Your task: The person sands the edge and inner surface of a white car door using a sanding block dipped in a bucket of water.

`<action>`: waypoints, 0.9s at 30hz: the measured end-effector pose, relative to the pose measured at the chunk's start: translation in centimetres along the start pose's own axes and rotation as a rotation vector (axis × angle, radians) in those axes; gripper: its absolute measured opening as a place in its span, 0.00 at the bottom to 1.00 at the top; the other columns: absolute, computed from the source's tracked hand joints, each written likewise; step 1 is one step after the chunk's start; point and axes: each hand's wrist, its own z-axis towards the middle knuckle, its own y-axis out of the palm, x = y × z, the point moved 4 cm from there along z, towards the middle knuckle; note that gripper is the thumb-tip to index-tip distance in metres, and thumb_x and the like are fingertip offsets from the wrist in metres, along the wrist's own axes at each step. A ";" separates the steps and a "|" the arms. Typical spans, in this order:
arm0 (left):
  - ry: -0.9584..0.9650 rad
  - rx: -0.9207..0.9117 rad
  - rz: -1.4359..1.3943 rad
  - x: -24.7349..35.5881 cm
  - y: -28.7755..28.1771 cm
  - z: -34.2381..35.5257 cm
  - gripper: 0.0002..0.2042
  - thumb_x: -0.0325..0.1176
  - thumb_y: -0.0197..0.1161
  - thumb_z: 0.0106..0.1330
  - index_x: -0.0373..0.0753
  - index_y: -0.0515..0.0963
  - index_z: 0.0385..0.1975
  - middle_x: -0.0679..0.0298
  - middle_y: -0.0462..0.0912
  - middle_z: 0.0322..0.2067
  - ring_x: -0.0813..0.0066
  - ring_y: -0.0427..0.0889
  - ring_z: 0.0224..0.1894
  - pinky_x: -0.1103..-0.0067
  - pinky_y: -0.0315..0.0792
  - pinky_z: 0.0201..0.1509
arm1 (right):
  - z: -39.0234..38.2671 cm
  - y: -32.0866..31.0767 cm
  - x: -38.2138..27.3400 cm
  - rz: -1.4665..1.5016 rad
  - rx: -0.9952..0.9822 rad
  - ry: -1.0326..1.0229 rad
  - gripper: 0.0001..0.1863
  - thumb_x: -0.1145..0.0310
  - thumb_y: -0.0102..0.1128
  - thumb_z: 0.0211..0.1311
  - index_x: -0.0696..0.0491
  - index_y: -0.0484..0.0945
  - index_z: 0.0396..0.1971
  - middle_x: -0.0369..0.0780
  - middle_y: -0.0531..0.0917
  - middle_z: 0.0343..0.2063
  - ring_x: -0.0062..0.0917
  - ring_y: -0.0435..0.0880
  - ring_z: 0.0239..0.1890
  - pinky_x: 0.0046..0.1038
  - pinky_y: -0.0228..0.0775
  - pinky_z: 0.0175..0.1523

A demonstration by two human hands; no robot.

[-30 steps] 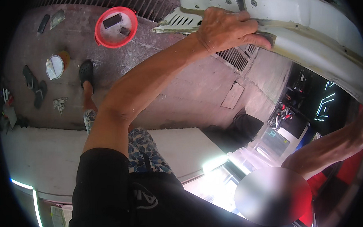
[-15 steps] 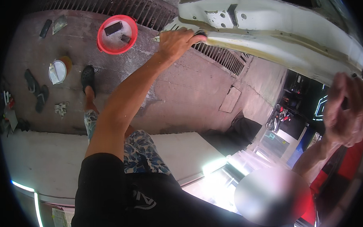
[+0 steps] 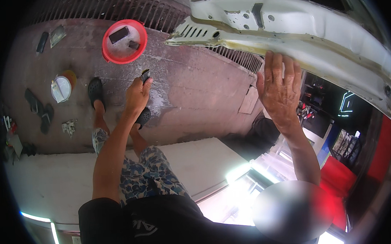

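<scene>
A white car body panel (image 3: pixel 296 54) with bare, yellowish patches along its lower edge spans the upper right. My right hand (image 3: pixel 282 82) lies with outstretched fingers against that edge; whether the palm also touches is unclear. Away from the panel, over the floor, my left hand (image 3: pixel 137 96) is closed around a small dark folded piece (image 3: pixel 146 74) that resembles sandpaper. Most of that piece is hidden by the fingers. Beyond the left hand stands a red basin (image 3: pixel 124 42) of cloudy water, holding a dark rectangular block (image 3: pixel 119 35) and a smaller grey block (image 3: pixel 134 45).
A floor grate (image 3: pixel 114 8) runs behind the basin. To the left are a white-lidded tub (image 3: pixel 61 89), a pair of flip-flops (image 3: pixel 44 110), a crumpled rag (image 3: pixel 69 127) and a dark oblong block (image 3: pixel 42 42). A long pale surface (image 3: pixel 51 178) lies beside my legs.
My left hand has left the panel's left end, moving down and left with the dark piece. My right hand has come leftward from the far right onto the panel edge.
</scene>
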 end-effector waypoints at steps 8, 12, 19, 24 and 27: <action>-0.092 0.008 0.027 -6.1 -4.5 0.5 0.16 0.43 0.60 0.76 0.33 0.76 0.40 0.43 0.84 0.32 0.39 0.85 0.36 0.55 0.75 0.38 | 1.9 9.6 -8.9 0.221 -0.008 -0.061 0.39 0.65 0.66 0.58 0.63 0.67 0.70 0.47 0.69 0.66 0.41 0.68 0.68 0.48 0.58 0.76; -0.156 -0.002 0.004 -8.4 -5.6 1.7 0.15 0.41 0.60 0.76 0.33 0.75 0.44 0.44 0.82 0.30 0.41 0.84 0.33 0.58 0.75 0.38 | 4.3 11.1 -14.4 0.471 0.003 0.102 0.35 0.67 0.65 0.60 0.64 0.70 0.67 0.48 0.74 0.63 0.43 0.68 0.70 0.50 0.59 0.75; -0.297 -0.416 -0.449 -12.1 -4.4 6.2 0.12 0.39 0.57 0.77 0.35 0.74 0.43 0.62 0.78 0.30 0.74 0.77 0.29 0.71 0.73 0.35 | 10.3 18.2 -34.7 1.928 -0.490 0.472 0.29 0.55 0.62 0.73 0.54 0.74 0.67 0.45 0.81 0.59 0.34 0.80 0.58 0.38 0.68 0.66; -0.282 -0.716 -0.515 -13.9 -2.5 12.0 0.16 0.44 0.60 0.75 0.36 0.73 0.49 0.69 0.74 0.34 0.79 0.75 0.35 0.76 0.75 0.40 | 15.7 22.0 -42.7 2.726 -0.708 0.620 0.23 0.56 0.63 0.75 0.50 0.78 0.63 0.31 0.85 0.45 0.17 0.80 0.47 0.25 0.69 0.58; -0.316 -0.539 -0.495 -16.8 -2.0 15.2 0.15 0.37 0.59 0.74 0.34 0.68 0.51 0.58 0.79 0.34 0.68 0.82 0.34 0.67 0.78 0.41 | 18.3 25.9 -46.9 2.580 -0.511 0.843 0.22 0.59 0.64 0.74 0.57 0.79 0.60 0.34 0.87 0.43 0.16 0.80 0.45 0.25 0.70 0.53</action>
